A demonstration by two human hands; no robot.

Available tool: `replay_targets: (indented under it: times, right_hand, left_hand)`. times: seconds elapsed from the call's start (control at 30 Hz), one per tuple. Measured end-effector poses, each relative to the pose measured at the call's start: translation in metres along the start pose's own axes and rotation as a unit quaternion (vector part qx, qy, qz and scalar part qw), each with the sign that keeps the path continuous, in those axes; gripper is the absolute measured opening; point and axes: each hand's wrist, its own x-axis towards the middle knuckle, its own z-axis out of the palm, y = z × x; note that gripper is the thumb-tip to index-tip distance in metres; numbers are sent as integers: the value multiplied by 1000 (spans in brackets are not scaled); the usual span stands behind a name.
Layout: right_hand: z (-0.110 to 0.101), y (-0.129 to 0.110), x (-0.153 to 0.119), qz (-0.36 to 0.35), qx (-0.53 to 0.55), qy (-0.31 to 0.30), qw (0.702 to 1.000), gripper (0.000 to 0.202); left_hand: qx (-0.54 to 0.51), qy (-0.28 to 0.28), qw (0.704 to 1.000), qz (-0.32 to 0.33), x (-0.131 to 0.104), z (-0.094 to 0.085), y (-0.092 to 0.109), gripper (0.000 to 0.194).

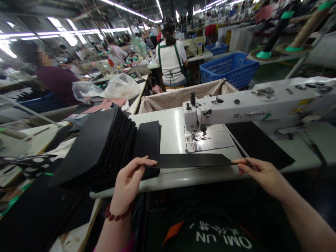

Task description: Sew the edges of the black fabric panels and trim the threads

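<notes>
A black strip of sheet material (194, 160) is stretched level across the front of the sewing table, its right end rounded. My left hand (132, 175) pinches its left end between thumb and fingers. At the other end my right hand (258, 171) is closed on the strip's tip. A long, thin, pale metal tool (238, 143) also runs out from my right hand toward the machine; its kind is not clear. Just beyond the strip stands the sewing machine (199, 115), with its needle area over a shiny metal plate (210, 138).
Left of the strip lie a small stack of black pieces (148, 136) and a tall stack of larger black panels (91, 140). Another black panel (257, 143) lies under the machine arm. Behind are a fabric-lined bin (183, 98), a blue basket (228, 68) and a seated co-worker (172, 59).
</notes>
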Motion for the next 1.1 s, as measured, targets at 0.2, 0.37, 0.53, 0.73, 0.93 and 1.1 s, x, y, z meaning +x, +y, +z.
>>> replay_targets:
  times: [0.2, 0.37, 0.53, 0.73, 0.93, 1.1]
  right_hand:
    - [49, 44, -10, 39, 66, -18, 997, 47]
    - [54, 66, -25, 46, 109, 36, 992, 41]
    - [47, 69, -38, 67, 110, 43, 991, 31]
    - [48, 61, -44, 47, 115, 52, 991, 23]
    - [36, 64, -49, 58, -45, 102, 992, 26]
    - [38, 55, -49, -6, -211, 83, 974, 22]
  left_hand:
    - [107, -147, 983, -36, 2, 43, -43, 18]
    - [91, -264, 957, 76, -9, 133, -43, 19]
    - [129, -327, 914, 201, -14, 212, -34, 38]
    - [159, -327, 904, 224, -12, 252, -38, 15]
    - [41, -330, 931, 151, -1, 242, -36, 13]
    - [-3, -328, 938, 109, 2, 238, -32, 7]
